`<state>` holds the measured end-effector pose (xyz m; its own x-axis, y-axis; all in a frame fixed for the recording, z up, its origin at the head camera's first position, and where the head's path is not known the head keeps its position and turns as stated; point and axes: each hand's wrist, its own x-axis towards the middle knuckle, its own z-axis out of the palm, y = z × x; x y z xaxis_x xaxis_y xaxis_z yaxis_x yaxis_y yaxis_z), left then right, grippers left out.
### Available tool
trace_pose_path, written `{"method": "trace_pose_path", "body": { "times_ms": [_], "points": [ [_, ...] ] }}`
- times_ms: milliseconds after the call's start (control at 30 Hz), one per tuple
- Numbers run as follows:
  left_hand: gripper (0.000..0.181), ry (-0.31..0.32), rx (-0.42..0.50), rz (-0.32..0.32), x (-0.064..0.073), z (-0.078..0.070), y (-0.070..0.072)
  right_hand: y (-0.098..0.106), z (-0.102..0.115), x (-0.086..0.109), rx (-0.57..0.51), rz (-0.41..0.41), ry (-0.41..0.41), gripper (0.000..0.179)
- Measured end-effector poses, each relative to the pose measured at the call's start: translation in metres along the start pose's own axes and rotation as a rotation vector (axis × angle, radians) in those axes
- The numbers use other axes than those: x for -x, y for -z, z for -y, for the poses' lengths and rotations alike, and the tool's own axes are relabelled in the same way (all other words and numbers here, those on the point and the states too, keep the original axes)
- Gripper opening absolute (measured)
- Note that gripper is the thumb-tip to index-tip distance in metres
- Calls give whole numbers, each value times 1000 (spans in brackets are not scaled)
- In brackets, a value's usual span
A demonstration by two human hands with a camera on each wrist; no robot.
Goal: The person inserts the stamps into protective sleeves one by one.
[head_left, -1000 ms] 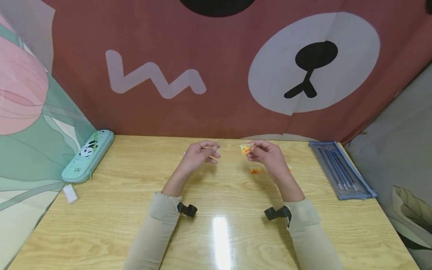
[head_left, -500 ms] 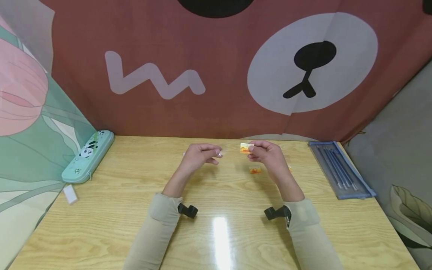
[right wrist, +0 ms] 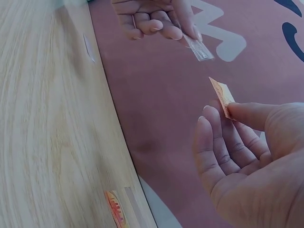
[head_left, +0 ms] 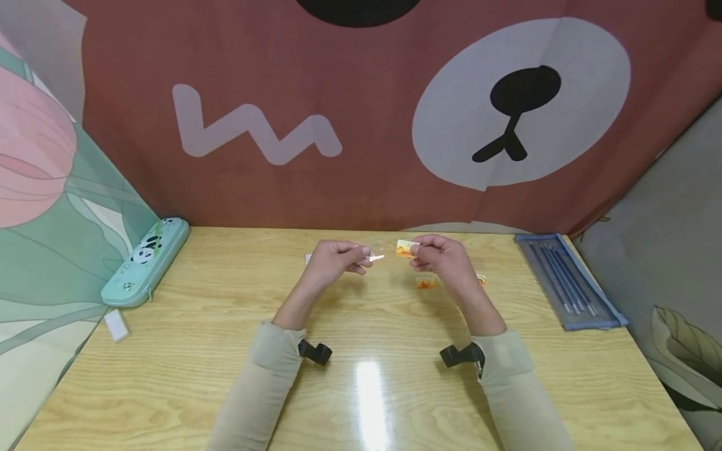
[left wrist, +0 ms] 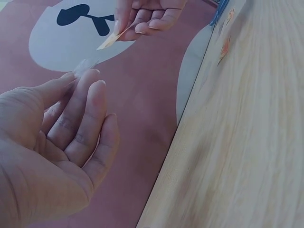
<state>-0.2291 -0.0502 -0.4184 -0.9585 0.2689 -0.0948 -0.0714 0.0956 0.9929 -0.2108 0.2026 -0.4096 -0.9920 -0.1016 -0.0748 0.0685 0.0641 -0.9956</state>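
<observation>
Head view: pinches a clear film [head_left: 376, 257] between thumb and fingers of the left hand [head_left: 334, 260], raised above the far part of the table [head_left: 417, 407]. Pinches a card [head_left: 404, 248], pale yellow above and orange below, between thumb and fingers of the right hand [head_left: 451, 260]. Holds film and card near each other, roughly level, not touching. Has an orange piece [head_left: 426, 284] on the table just below the right hand, and a second orange piece [head_left: 481, 280] partly hidden behind the right wrist. Has a pale thing [head_left: 308, 258] just showing past the left hand, too covered to identify. Wears pale sleeves [head_left: 242, 388], with a black wrist camera [head_left: 314, 352] at each cuff. Has at left a mint case [head_left: 146, 263] with a panda print, a white block [head_left: 116, 326] just beside its near end. Has at right a blue pouch [head_left: 592, 326] with pencils [head_left: 564, 282] inside. Faces a red-brown cloth [head_left: 361, 194].

Left wrist view: grips the film at the tip of the left thumb, with the other fingers loosely bent. Points the film's free end toward the card. Shows both orange pieces at upper right, on the table.

Right wrist view: holds the card tilted, under the right thumb, with the lower fingers loosely bent. Holds the film opposite, jutting flat and shiny beyond the left fingertips, with a gap between film and card.
</observation>
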Motion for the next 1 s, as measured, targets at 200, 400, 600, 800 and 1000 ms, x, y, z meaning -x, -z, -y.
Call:
{"method": "trace_pose_path", "body": {
  "times_ms": [200,400,600,800,1000],
  "points": [
    [33,2,-28,-8,0,0,-1,-3,-1,0,11,7,4,22],
    [35,0,-27,2,1,-1,-1,-8,-1,0,28,12,2,25],
    [33,-17,-36,10,0,-1,-2,-12,1,2,26,-4,-9,25],
    [27,-22,-54,31,0,-1,-4,-14,1,1,37,-10,4,28],
    [27,-6,-64,35,0,0,-6,-15,0,2,31,28,12,27]
  ]
}}
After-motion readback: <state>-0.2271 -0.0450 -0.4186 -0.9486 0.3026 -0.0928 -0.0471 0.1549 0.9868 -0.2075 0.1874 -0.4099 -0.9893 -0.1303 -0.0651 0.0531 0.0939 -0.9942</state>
